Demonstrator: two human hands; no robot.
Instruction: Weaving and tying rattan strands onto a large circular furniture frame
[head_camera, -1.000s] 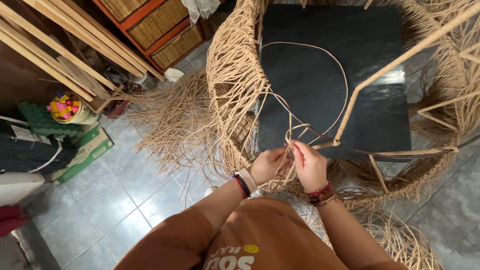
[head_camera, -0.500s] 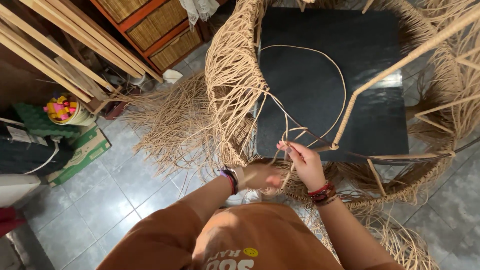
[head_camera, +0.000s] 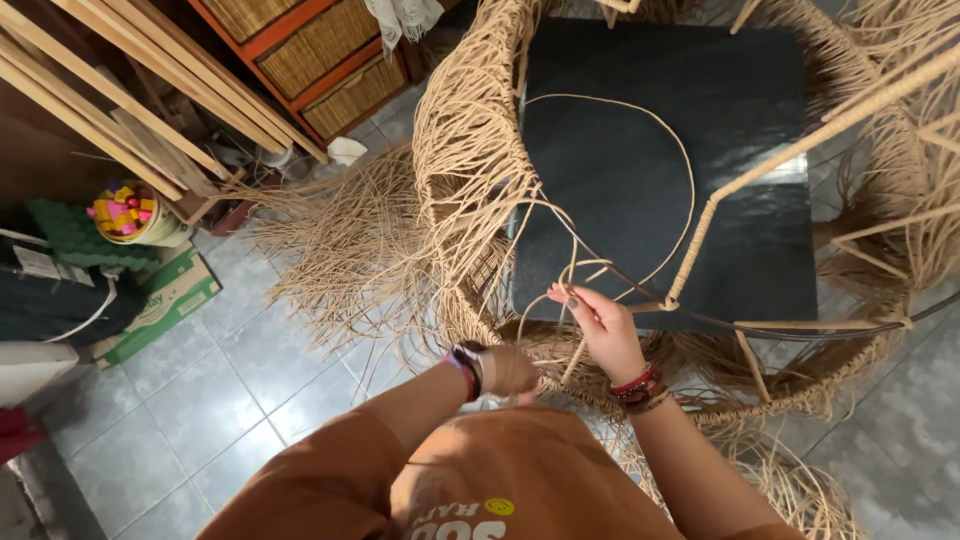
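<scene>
The left hand (head_camera: 508, 370), which sat beside the right hand (head_camera: 600, 325) a second ago, is now lower and drawn back toward the body, under the woven rim (head_camera: 470, 190). The right hand is raised, fingertips pinching the loose rattan strand (head_camera: 600, 270). The strand's loop (head_camera: 640, 110) over the dark cushion (head_camera: 740, 120) stands wider.

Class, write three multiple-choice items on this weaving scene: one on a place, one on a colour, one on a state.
1. Where is the small bucket of coloured bits?
A. left on the floor
B. on the dark pad
C. in the right hand

2. What colour is the pad inside the woven frame?
A. white
B. black
C. red

3. What is the right hand doing?
A. lying flat
B. pinching a cane strand
C. gripping scissors

Answers: 1 A, it stands by the boxes; 2 B, it looks black; 3 B, fingertips close on cane.
</scene>
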